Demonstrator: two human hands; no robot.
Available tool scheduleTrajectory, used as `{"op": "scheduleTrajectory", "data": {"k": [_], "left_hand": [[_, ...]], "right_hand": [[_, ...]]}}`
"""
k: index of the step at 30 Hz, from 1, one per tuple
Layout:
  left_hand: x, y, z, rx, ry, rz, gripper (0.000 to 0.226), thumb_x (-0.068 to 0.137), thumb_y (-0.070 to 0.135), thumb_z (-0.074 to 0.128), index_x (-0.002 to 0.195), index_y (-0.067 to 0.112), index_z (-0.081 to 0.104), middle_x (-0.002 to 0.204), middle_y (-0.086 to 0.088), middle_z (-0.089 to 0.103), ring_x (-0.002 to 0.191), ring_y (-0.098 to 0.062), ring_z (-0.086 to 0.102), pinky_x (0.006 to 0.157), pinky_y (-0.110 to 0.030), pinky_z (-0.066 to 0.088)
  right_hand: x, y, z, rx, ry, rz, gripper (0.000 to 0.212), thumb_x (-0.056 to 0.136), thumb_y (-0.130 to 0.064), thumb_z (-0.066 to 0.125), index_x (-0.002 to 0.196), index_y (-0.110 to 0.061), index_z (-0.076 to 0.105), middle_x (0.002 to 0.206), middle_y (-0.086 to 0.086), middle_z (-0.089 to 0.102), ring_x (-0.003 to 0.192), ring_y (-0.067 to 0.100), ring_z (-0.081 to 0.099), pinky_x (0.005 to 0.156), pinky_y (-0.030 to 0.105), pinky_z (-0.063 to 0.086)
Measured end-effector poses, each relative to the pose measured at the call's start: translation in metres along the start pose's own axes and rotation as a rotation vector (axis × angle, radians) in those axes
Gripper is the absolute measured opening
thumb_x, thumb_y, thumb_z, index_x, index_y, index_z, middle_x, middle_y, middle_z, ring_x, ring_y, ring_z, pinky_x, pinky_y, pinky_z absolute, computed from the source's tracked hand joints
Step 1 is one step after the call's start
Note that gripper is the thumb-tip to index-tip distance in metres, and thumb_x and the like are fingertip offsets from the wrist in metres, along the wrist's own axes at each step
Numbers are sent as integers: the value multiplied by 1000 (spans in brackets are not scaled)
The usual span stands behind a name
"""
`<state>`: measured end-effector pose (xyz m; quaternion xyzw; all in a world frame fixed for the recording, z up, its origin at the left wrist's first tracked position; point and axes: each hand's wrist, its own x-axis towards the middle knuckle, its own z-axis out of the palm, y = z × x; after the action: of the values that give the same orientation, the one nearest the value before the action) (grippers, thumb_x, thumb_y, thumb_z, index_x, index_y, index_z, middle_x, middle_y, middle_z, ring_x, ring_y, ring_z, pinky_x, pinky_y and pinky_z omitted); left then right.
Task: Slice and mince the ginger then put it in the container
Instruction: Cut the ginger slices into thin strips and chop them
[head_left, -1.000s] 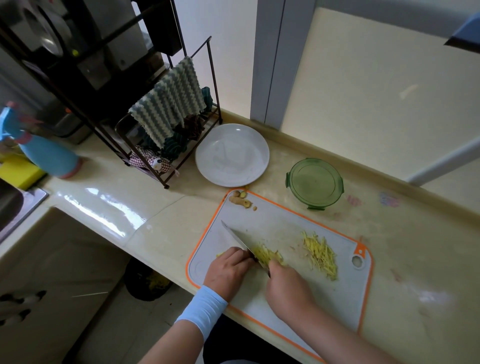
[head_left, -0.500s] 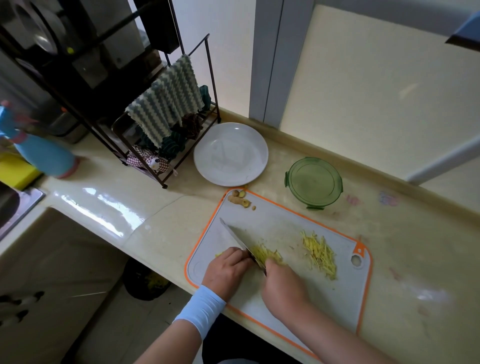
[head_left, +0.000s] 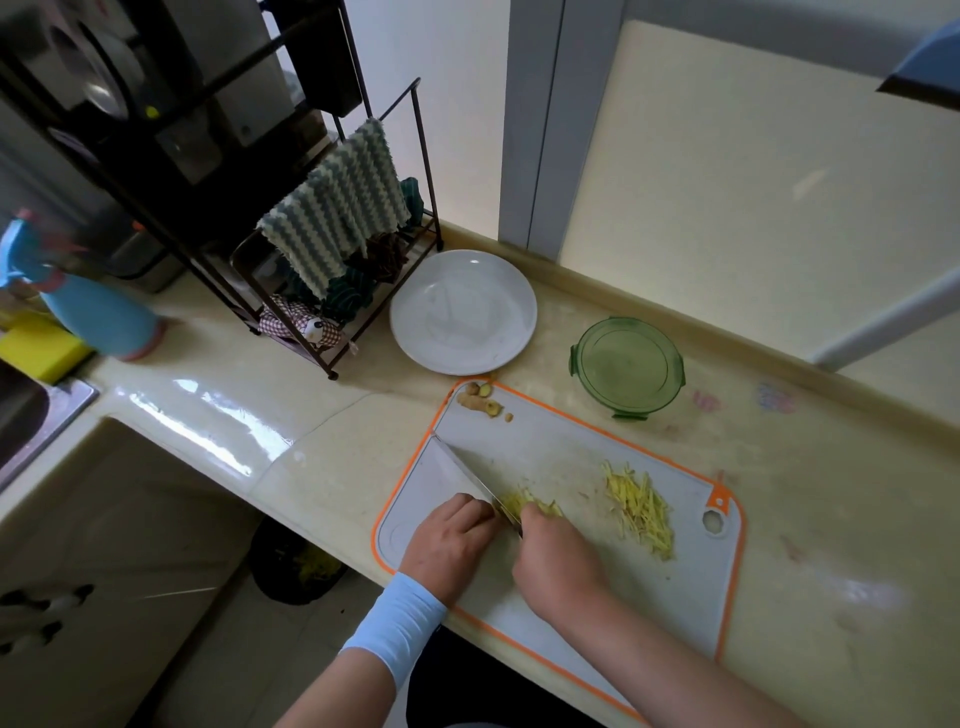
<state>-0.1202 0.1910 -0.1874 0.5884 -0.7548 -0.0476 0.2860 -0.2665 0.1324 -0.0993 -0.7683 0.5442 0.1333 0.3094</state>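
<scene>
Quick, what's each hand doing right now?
Left hand: curled, holding down yellow ginger slices.
Right hand: gripping the steel kitchen knife by its handle.

Your right hand (head_left: 558, 566) wraps the handle of the steel-bladed kitchen knife (head_left: 462, 470), so the handle is hidden entirely. The fingertips of your left hand (head_left: 449, 545) curl under out of sight, and whatever they press is concealed. Your right knuckles half cover the small heap of pale yellow cut ginger (head_left: 530, 505). Your right forearm hides the near corner of the white, orange-rimmed plastic cutting board (head_left: 571, 452). The blue plastic spray bottle (head_left: 98, 317) is blurred, and the left edge cuts off the yellow sponge (head_left: 36, 348).
</scene>
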Motion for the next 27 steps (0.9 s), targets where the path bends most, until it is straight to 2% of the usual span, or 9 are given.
{"op": "scheduleTrajectory", "data": {"k": [4, 10, 15, 19, 23, 27], "left_hand": [[-1, 0, 0, 13, -12, -11, 22, 83, -1, 69, 100, 12, 73, 93, -2, 63, 80, -21, 57, 70, -30, 50], [-2, 0, 0, 23, -13, -23, 18, 92, 6, 57, 98, 12, 73, 96, -3, 66, 82, -23, 60, 70, -33, 52], [-1, -1, 2, 18, -12, -26, 17, 87, 3, 65, 98, 12, 74, 95, -3, 66, 83, -23, 60, 72, -32, 52], [0, -1, 0, 13, -35, -14, 20, 87, 3, 62, 101, 13, 73, 97, -2, 65, 84, -20, 57, 76, -28, 50], [0, 0, 0, 22, -37, -18, 19, 86, 3, 63, 99, 13, 73, 96, -1, 64, 85, -19, 56, 76, -27, 50], [0, 0, 0, 35, -26, -30, 19, 90, 6, 55, 94, 12, 73, 92, -3, 65, 83, -21, 57, 73, -31, 52]], "right_hand": [[-1, 0, 0, 9, 10, 6, 13, 91, -11, 44, 91, -21, 36, 104, 9, 64, 101, 31, 62, 68, 32, 40], [-24, 4, -3, -31, 71, -27, 15, 93, -11, 41, 92, -24, 33, 100, 6, 65, 95, 29, 64, 63, 31, 35], [-32, 16, 1, -104, 59, -21, 32, 90, -5, 36, 117, -18, 45, 101, 6, 66, 92, 27, 65, 60, 31, 36], [-16, 5, 2, -56, 16, 8, 17, 89, -6, 40, 96, -21, 41, 101, 8, 65, 95, 29, 63, 64, 30, 37], [-2, -6, -2, -58, 27, -11, 15, 91, -10, 42, 103, -18, 45, 105, 9, 64, 99, 31, 62, 67, 33, 39], [-21, 3, -6, -57, 44, -26, 15, 89, -7, 40, 93, -21, 38, 98, 8, 64, 93, 30, 63, 62, 32, 35]]}}
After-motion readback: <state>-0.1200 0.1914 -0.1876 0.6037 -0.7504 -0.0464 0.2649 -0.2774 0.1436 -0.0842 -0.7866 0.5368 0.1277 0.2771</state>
